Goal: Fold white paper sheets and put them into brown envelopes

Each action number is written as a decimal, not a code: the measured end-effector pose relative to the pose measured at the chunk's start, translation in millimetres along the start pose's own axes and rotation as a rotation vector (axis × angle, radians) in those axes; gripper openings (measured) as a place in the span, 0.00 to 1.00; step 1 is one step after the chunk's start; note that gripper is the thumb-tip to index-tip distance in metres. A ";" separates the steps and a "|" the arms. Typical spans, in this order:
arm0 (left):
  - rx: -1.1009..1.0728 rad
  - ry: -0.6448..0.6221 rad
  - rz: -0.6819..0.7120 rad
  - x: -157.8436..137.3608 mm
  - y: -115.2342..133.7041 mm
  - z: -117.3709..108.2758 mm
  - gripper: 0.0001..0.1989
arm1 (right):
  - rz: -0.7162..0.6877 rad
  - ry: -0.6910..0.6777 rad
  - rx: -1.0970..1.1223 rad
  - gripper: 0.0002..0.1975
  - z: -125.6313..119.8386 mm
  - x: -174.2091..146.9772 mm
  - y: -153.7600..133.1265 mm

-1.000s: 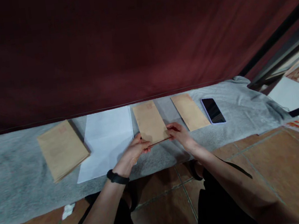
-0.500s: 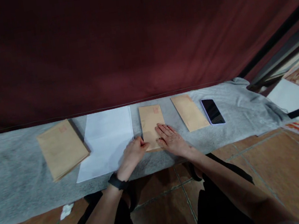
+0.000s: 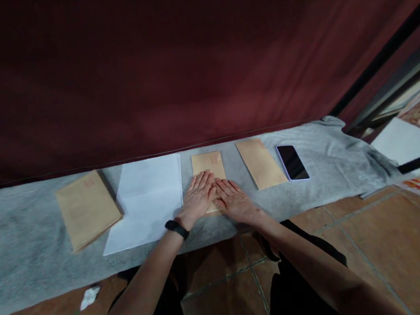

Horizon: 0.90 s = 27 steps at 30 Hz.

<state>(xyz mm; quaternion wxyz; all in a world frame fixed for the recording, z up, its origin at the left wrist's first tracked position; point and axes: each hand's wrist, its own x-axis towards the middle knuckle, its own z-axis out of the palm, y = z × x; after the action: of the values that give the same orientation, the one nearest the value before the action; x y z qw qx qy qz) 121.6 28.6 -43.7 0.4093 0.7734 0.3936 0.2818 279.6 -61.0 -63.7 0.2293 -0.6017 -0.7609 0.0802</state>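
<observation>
A brown paper envelope (image 3: 207, 162) with faint red print lies on the grey cloth in front of me, its lower part mostly covered by my hands. My left hand (image 3: 198, 195), with a dark band on the wrist, rests flat on it with fingers stretched out. Beside it, my right hand (image 3: 235, 201) also lies flat on the envelope, fingers extended and the two hands touching. White paper sheets (image 3: 149, 197) lie just left of the envelope. To the right is a single brown envelope (image 3: 261, 163).
A stack of brown envelopes (image 3: 88, 208) lies on the left of the grey cloth (image 3: 18, 241). A phone (image 3: 292, 162) in a light purple case sits at the right. Behind hangs a dark red curtain (image 3: 183, 78). Crumpled white tissue (image 3: 89, 296) is on the tiled floor.
My left hand has gone from curled fingers at the envelope's lower left edge to lying flat across it. The right hand stays flat on the envelope. The view has shifted slightly.
</observation>
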 end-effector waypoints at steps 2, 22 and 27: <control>0.113 -0.075 0.047 26.1 -7.0 0.8 0.22 | 0.003 -0.002 -0.010 0.27 -0.1 0.3 0.7; 0.472 -0.310 0.276 48.7 -14.5 11.1 0.27 | 0.093 -0.097 0.031 0.14 -36.3 13.1 2.8; 0.764 -0.388 0.378 15.0 -11.2 14.2 0.30 | 0.200 -0.093 0.011 0.11 -43.9 11.4 5.9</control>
<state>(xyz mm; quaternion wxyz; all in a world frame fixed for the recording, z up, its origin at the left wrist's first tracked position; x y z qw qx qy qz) 136.1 39.3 -58.7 0.1028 0.9652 0.2378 0.0364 302.4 -55.4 -24.5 0.1880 -0.6689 -0.7065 0.1345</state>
